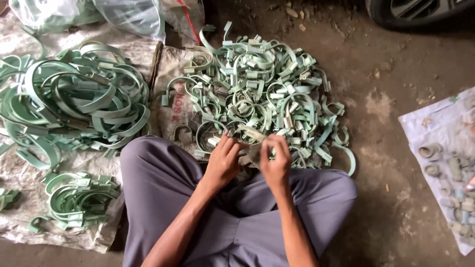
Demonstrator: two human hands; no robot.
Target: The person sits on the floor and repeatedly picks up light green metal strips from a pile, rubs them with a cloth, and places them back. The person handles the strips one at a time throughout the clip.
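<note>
Far left: I see a heap of large green bands (74, 104) on sacking (20, 173), well apart from my hands.
Lower left: a smaller bundle (79, 198) of the same bands lies beside my left knee.
Left hand (222, 160): fingers curled and pressed onto the near end of a pale clip (252, 134); it looks like a pinch, though I cannot see the thumb.
Clip: it sits between my two hands, just above my lap, at the near edge of the middle pile (262, 94).
Axis: the clip's long side runs roughly left to right, from one hand to the other, a little tilted.
Right hand (276, 160): fingertips closed on the clip's right end, just beside the left hand.
Nearer hand: both touch it; I judge neither nearer.
Far right: grey rings (435, 153) on a white sheet (430, 118), well apart.
</note>
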